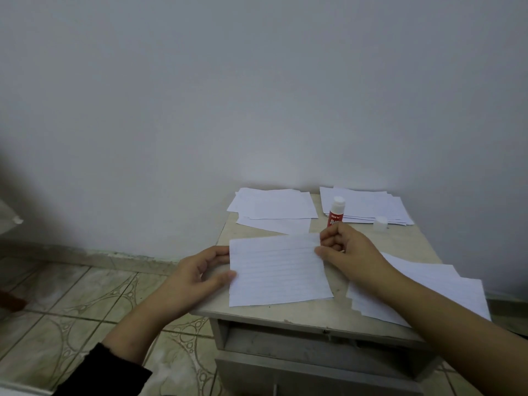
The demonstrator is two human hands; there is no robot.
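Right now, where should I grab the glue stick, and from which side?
Grip the glue stick round its red barrel, below the white top, from the near side: the right hand, now pinching the lined sheet, is just before it. It stands upright; a loose cap lies nearby, so the top may be bare glue.

A small pale table (405, 241) stands against a plain white wall (257, 95). At its far left corner lies a loose pile of white sheets (274, 204), some slipping out toward the middle. A second pile (371, 207) sits fanned at the far right corner, with a small clear cap (381, 220) at that pile's near edge. A third pile (457, 290) overhangs the near right corner. Under the front edge a grey drawer (300, 347) stands partly pulled out. The patterned floor tiles (85, 295) lie to the left, where a reddish-brown shape (11, 302), perhaps furniture, is too blurred to name.
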